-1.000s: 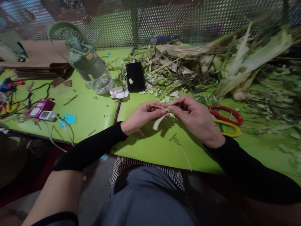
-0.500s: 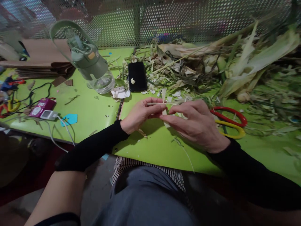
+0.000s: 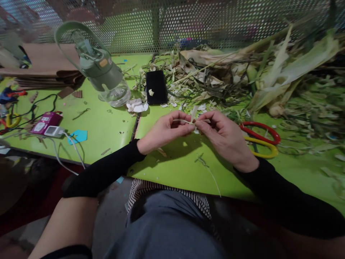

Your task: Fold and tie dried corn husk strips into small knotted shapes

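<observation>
The left hand (image 3: 168,127) and right hand (image 3: 225,138) are pinching pale strips (image 3: 194,112) between them above the green surface (image 3: 178,169), apparently working their crossing, and the next move is seemingly calling for a steady grip there.

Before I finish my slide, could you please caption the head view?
Both hands pinch pale strips above a green table, a black phone lying beyond.

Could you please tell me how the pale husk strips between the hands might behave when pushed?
The pale husk strips look thin and narrow, so they are probably very light and would likely bend under a push. One end juts free between the left hand and right hand without visibly drooping, suggesting slight stiffness.
</observation>
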Action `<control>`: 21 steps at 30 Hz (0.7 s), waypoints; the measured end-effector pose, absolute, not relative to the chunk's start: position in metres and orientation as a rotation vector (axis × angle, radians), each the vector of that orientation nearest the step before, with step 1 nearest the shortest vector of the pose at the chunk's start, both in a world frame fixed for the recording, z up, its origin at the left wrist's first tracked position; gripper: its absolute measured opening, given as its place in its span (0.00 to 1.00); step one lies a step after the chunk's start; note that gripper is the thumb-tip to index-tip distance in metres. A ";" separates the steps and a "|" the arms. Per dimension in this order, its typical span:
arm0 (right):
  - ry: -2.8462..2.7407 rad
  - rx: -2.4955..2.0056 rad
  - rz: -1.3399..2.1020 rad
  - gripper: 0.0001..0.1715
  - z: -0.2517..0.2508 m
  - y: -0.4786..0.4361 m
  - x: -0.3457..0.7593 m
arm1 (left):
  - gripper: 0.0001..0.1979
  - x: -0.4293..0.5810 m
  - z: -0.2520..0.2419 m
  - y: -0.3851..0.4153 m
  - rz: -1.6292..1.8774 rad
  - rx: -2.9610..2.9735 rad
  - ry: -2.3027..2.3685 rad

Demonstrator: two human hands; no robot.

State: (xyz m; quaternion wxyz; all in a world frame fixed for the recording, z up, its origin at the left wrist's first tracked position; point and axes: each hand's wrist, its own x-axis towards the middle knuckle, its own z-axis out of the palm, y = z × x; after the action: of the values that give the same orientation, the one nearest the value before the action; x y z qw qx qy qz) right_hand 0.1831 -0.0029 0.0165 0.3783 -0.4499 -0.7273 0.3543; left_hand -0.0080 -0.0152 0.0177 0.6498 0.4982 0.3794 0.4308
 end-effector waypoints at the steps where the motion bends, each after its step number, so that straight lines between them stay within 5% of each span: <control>1: -1.832 -1.154 0.965 0.14 0.017 -0.003 0.183 | 0.13 -0.007 0.018 -0.016 0.972 1.142 0.871; 7: -1.720 -1.153 1.231 0.17 0.018 0.000 0.182 | 0.10 -0.005 0.017 -0.014 0.959 1.034 0.923; 14: -1.704 -1.062 1.088 0.11 0.016 -0.006 0.178 | 0.06 -0.004 0.016 -0.012 0.952 0.641 0.869; 21: -1.783 -1.158 1.043 0.12 0.019 -0.007 0.181 | 0.16 -0.005 0.015 -0.016 1.042 1.002 0.851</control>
State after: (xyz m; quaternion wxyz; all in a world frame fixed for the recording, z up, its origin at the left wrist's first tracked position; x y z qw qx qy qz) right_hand 0.1810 -0.0072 0.0192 0.3773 -0.4528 -0.6972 0.4080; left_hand -0.0049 -0.0162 0.0146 0.6684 0.4443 0.3772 0.4620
